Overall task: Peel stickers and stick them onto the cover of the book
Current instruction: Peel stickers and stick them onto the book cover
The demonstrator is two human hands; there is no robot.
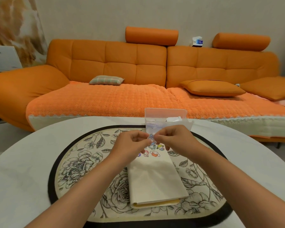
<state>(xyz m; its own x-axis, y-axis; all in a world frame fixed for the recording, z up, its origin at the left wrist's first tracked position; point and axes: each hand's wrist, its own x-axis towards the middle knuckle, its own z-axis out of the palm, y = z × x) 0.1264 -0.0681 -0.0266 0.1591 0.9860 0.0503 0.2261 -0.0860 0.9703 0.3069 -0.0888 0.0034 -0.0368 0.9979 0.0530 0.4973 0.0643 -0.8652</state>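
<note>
There's the cream closed book (pixel 155 181) lying flat, cartoon stickers (pixel 155 153) on its far end. One small blue sticker (pixel 151 138) held just above.

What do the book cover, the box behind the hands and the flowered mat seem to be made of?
Book cover: cream, matt, probably paper or cloth; no shine, soft creases. Box: likely clear plastic; the sofa shows through it. Flowered mat: perhaps printed fabric or felt, matt with a fuzzy black border.
</note>
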